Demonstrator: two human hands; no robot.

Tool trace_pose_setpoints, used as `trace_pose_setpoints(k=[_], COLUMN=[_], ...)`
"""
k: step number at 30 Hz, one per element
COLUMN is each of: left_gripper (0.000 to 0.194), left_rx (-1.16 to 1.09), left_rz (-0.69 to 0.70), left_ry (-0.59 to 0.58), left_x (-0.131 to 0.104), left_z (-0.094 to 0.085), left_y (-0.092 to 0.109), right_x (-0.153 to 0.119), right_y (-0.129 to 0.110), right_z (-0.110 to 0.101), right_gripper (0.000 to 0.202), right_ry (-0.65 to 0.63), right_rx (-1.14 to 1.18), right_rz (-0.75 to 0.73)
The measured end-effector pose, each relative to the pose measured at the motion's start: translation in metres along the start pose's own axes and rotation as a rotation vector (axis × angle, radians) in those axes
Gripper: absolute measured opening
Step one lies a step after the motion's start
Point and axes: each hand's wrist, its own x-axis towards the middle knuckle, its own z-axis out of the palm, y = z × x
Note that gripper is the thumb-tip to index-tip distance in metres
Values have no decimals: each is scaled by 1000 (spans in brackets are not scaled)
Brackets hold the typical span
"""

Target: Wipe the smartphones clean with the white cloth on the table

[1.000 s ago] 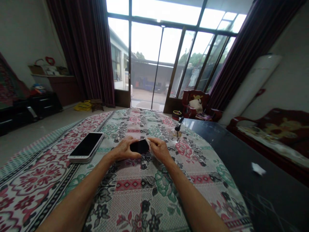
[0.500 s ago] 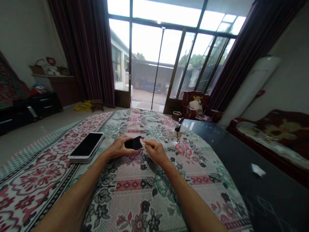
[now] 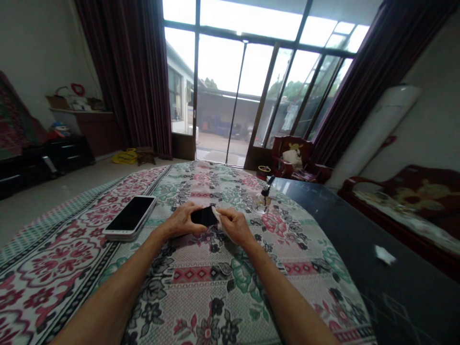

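Observation:
Over the middle of the flowered tablecloth, my left hand grips a small black phone by its left side, thumb along the near edge. My right hand is closed on a white tissue, which touches the phone's right end. To the left lies a larger white-framed device with a dark screen, stacked on another pale flat item. A clear bottle with a black pump top stands beyond my right hand.
A dark table adjoins on the right, with a crumpled white tissue on it. Wooden seats stand behind it. Glass doors and dark curtains are at the back.
Both hands have shifted slightly to the right with the phone and the tissue. The phone's dark face shows a little differently between the hands.

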Motion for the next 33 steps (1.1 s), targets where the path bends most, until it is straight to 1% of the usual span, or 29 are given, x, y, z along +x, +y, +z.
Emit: trace_pose_setpoints(k=[3,5,8,12,16,20,22,23,26,27,28,29,30,33], left_gripper=[51,51,57,69,69,67,65,65,67,67,67,67,69,73], left_rx=[7,18,45,70,73,113,147,171,260,284,299,307,309,295], left_rz=[-15,-18,-11,53,100,55,11,-15,-72,-80,-81,-73,-53,57], left_ry=[32,18,-32,-60,-65,-31,-22,-20,-21,-28,-39,-55,-76,-143], left_x=[0,0,1,1,2,2,2,2,1,1,0,0,0,0], left_z=[-3,-2,2,10,13,13,12,11,10,9,9,8,8,9], left_y=[-7,-9,-5,4,8,3,-3,-6,-13,-14,-15,-15,-14,-7], right_x=[-1,-2,-1,1,2,-1,-4,-5,-6,-5,-4,-3,-1,4], right_y=[-3,-3,0,8,10,7,4,2,-3,-3,-4,-4,-3,0], right_z=[5,5,1,-5,-6,-2,0,0,-3,-4,-6,-7,-8,-11], right_gripper=[32,32,32,31,32,32,33,34,34,34,35,35,35,34], right_ry=[-32,-46,-35,12,34,8,-38,-80,-312,-372,-390,-364,-296,-53], right_rx=[0,-2,-3,11,-29,-80,-88,-88,-57,-45,-43,-57,-85,-222], right_rz=[-1,6,28,89,109,86,79,76,84,93,103,109,105,64])
